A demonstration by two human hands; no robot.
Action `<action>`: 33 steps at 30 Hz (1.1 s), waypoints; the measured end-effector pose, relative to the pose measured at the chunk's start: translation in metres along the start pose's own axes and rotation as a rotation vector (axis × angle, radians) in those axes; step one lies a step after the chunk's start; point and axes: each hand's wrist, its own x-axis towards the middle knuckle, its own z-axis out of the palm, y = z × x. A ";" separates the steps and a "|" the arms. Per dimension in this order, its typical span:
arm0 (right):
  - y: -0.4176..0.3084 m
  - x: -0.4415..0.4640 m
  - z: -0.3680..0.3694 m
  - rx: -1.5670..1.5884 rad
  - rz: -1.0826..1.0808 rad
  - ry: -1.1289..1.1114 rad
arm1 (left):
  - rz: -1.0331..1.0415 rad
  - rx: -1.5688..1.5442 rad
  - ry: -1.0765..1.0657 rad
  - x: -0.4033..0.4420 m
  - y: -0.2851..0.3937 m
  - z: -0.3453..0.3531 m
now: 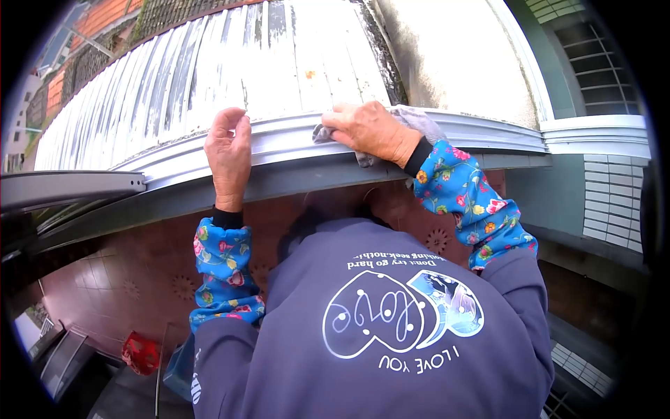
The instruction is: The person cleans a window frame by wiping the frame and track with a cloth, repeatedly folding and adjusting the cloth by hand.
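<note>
Clearly, the right hand was closed over a grey cloth, which bunched out on both sides of the fingers and lay against the white metal rail. The left hand was at the same rail, well apart from the cloth, its fingers bent toward the thumb; whether anything was pinched between them, I could not tell.

Behind the hands came 2 dark cuffs, then 2 blue sleeve covers with bright flowers, reaching up to a dark purple sweatshirt printed with heart outlines and the words "I LOVE YOU".

Left of the left hand, a grey bar ended near the rail. Beyond the rail stretched a ribbed roof, white with dark streaks, and beside it, to the right, a pale slab. Farther right was a barred window, with white tiles below it.

Low on the left, a red container stood near the reddish tiled floor.
</note>
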 end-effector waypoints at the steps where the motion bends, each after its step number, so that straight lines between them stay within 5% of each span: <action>1: -0.003 0.008 0.007 0.030 -0.019 -0.015 | -0.004 -0.004 0.008 0.000 -0.001 0.001; 14: 0.026 -0.008 -0.010 -0.179 0.179 -0.357 | 0.048 0.162 0.067 -0.003 0.003 0.001; 19: 0.012 0.013 0.012 -0.002 -0.102 -0.065 | 0.083 0.323 0.161 -0.007 0.010 0.009; 26: 0.068 -0.074 -0.042 -0.110 0.174 -0.214 | 0.091 0.307 0.149 -0.008 0.013 0.008; 33: 0.034 -0.037 -0.014 -0.012 0.101 -0.108 | 0.206 0.322 0.168 -0.005 0.011 0.012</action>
